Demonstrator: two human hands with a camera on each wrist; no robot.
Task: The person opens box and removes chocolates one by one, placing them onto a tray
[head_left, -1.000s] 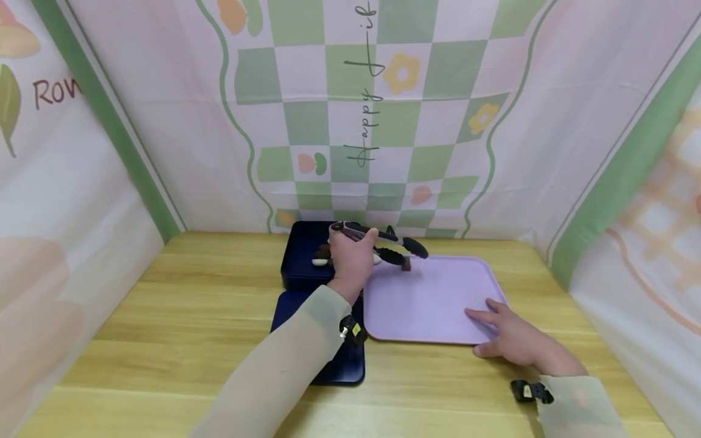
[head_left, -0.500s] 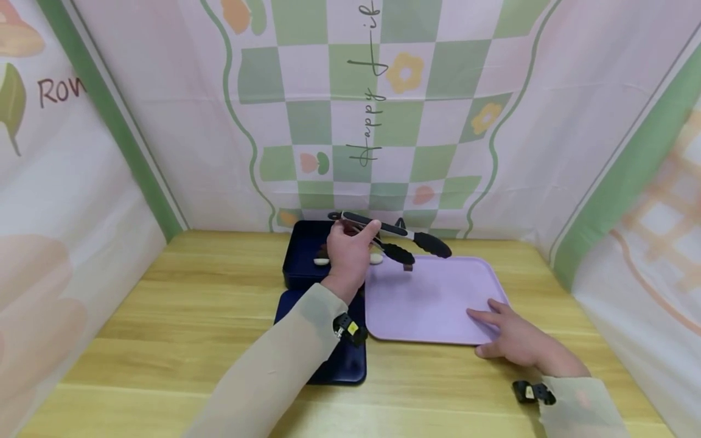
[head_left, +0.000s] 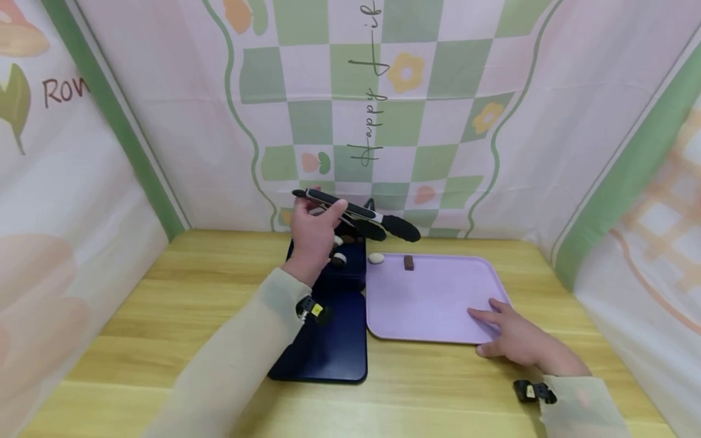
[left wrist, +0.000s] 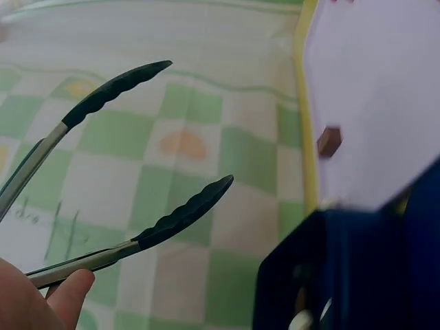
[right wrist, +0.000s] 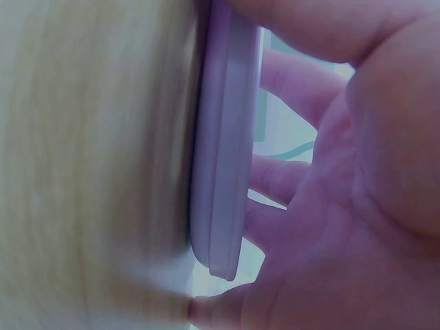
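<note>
My left hand point(head_left: 312, 237) grips a pair of tongs point(head_left: 350, 207) above the dark blue box point(head_left: 353, 278). In the left wrist view the black scalloped tong tips point(left wrist: 189, 212) are spread wide, with nothing between them. On the lilac tray point(head_left: 432, 304), near its back edge, lie a small brown block point(head_left: 409, 263) and a white oval piece point(head_left: 376, 258). Several brown and white pieces sit inside the box, partly hidden by my left hand. My right hand point(head_left: 517, 334) rests on the tray's front right corner, fingers extended over its rim.
In front of the box a dark blue lid point(head_left: 334, 353) lies flat, left of the tray. All of it stands on a wooden table point(head_left: 181, 316). A patterned cloth point(head_left: 350, 109) hangs behind and along both sides.
My left hand has lifted the tongs up and left, away from the tray and over the box. The tong tips have spread apart, and the brown block lies on the tray. My right hand stays put.
</note>
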